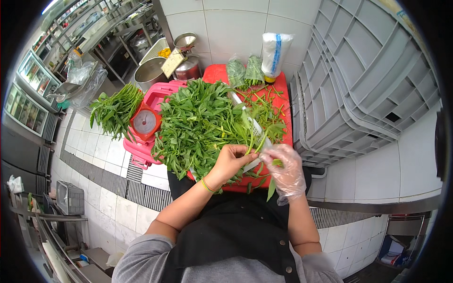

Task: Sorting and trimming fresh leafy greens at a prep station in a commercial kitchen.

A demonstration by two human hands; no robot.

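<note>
My bare left hand [231,161] pinches a leafy green stem [260,144] between thumb and fingertips. Close beside it, my right hand [286,169], in a clear plastic glove, grips the same stem's lower end and has short green stem ends among its fingers. A large heap of water spinach [198,120] fills a white plastic basket [257,129], whose perforated right rim shows under my hands. Loose stem and leaf pieces [270,106] lie on the red surface [287,122] right of the basket. One narrow leaf hangs below my right hand.
A red dial scale [144,121] holding a bunch of greens [116,109] stands left, by a pink plastic crate [139,154]. Bagged greens [254,69] and a roll of plastic bags [277,55] stand behind. Stacked grey crates [350,88] rise at right; a metal pot [150,72] is back left.
</note>
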